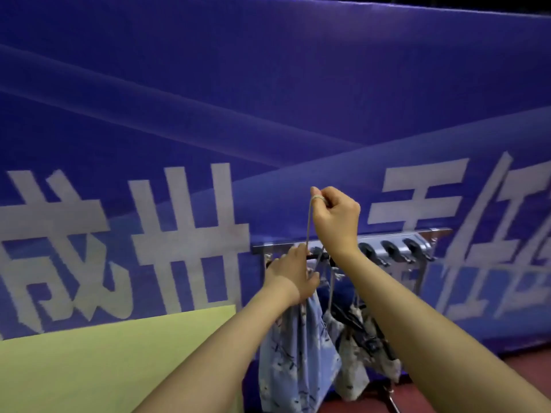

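Right hand pinches the wrist cord taut above the hook rack; left hand grips the top of the blue floral folded umbrella just below the rack; a slack loop could miss its hook, or snag the neighbouring umbrella.

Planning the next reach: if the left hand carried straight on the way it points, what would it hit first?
The left hand, gripping the umbrella, would likely meet the rack rail first, just ahead of it; depth is unclear.
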Action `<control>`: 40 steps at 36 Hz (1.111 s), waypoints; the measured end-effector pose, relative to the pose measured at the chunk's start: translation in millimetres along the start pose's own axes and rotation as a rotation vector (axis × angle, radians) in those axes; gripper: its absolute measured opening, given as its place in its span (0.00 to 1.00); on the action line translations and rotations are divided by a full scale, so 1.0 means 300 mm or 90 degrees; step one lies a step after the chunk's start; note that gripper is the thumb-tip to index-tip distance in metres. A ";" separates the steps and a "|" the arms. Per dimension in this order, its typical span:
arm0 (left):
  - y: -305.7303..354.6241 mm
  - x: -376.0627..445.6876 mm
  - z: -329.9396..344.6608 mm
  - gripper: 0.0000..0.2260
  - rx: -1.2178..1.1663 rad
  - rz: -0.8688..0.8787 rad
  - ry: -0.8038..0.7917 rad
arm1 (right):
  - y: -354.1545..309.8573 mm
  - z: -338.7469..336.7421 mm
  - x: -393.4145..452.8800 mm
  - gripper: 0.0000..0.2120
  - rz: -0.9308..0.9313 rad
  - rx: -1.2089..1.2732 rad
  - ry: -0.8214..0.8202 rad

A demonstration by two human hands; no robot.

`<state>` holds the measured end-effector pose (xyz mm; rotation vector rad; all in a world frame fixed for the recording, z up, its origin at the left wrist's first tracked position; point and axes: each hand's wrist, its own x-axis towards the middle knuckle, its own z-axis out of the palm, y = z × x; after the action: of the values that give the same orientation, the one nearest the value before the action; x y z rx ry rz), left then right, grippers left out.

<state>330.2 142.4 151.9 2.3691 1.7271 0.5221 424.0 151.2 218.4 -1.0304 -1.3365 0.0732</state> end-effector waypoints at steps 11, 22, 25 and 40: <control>0.460 0.249 0.472 0.29 -0.019 0.058 -0.214 | 0.509 -0.453 0.055 0.24 0.064 -0.079 -0.053; 0.837 0.450 0.821 0.20 -0.123 0.013 -0.385 | 0.962 -0.804 0.086 0.22 0.186 -0.144 -0.145; 0.885 0.489 0.829 0.18 -0.139 0.014 -0.412 | 1.042 -0.865 0.094 0.21 0.205 -0.178 -0.179; 0.965 0.728 0.925 0.02 -0.373 -0.053 -0.250 | 1.343 -0.893 0.208 0.08 0.390 -0.186 -0.289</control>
<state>749.4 276.8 30.8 1.8272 1.2727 0.4354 861.0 269.9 37.1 -1.7211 -1.4099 0.6159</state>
